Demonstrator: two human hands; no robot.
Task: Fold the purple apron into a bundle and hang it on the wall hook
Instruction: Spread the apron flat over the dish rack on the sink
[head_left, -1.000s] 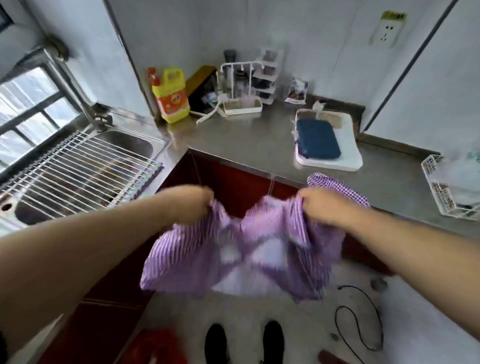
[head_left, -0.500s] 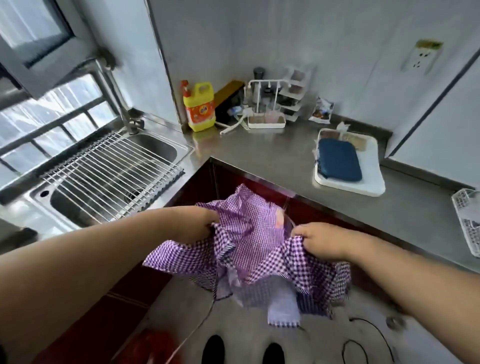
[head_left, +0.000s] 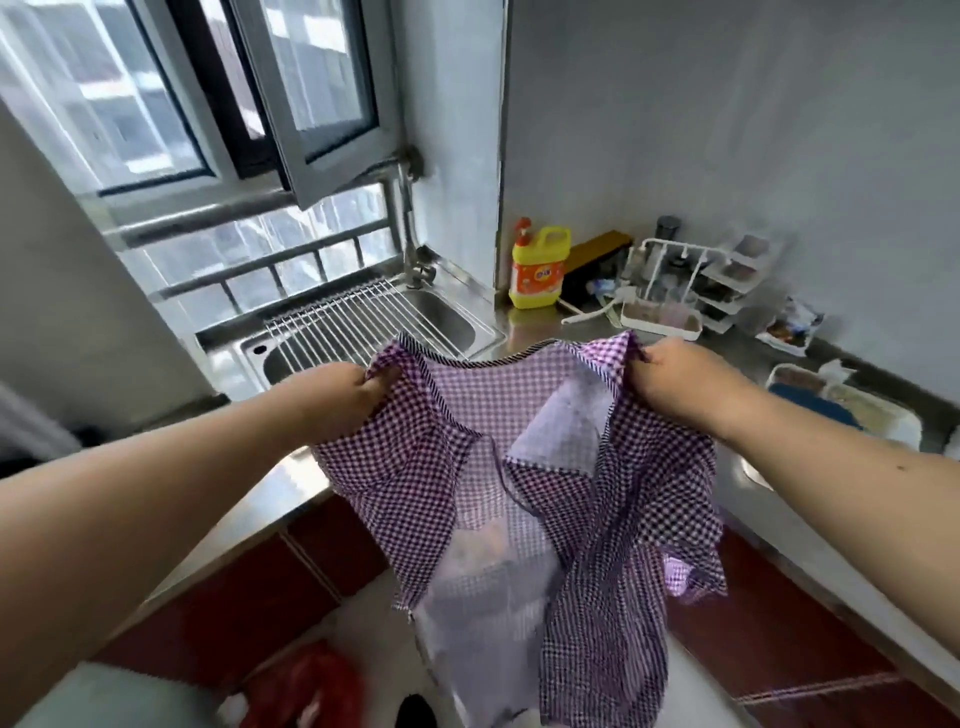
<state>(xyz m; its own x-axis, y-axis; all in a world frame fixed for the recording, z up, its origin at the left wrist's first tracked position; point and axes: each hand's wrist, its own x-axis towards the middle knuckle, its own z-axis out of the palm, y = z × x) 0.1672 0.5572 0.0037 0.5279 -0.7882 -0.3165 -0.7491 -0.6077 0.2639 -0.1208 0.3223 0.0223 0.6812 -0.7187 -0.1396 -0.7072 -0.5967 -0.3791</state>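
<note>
The purple checked apron hangs spread out in front of me, above the corner of the steel counter. My left hand grips its upper left edge. My right hand grips its upper right edge. The cloth's top hem stretches between the two hands and the rest drapes down in loose folds toward the floor. No wall hook shows in the view.
A steel sink with a wire rack and tap lies behind the apron, under an open window. A yellow detergent bottle, a white rack and a white tray stand on the counter. Red cabinets are below.
Both hands have risen and moved apart, and the bunched apron has opened out and hangs long. The view has tilted up toward the window.
</note>
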